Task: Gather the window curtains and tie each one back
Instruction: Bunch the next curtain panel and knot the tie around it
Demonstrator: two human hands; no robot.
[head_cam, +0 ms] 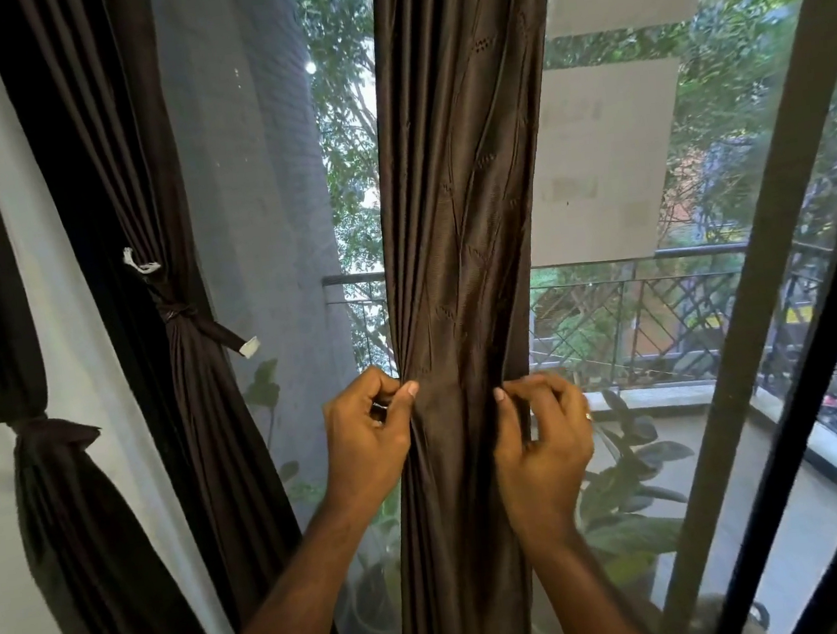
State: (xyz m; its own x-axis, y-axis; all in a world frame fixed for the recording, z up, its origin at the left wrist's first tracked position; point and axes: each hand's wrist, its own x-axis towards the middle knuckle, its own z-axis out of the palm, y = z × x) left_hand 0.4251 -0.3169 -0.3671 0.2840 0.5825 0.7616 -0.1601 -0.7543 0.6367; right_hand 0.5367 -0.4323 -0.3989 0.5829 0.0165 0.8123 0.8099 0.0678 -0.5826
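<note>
Head view, left to right: at far left, a dark curtain [58, 499] already knotted back at its waist; just right of it, a second dark curtain [190, 371] cinched with a tie [211, 329]. At centre, hanging gathered before the window, the brown curtain [462, 209]. Pinching its left edge, the left hand [366, 433]; gripping its right folds with curled fingers, the right hand [543, 438]. Beyond the glass at right, a balcony railing [662, 301].

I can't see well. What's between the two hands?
In the head view, the gathered brown curtain hangs between the left hand and the right hand. Both hands' fingers pinch its edges.
</note>
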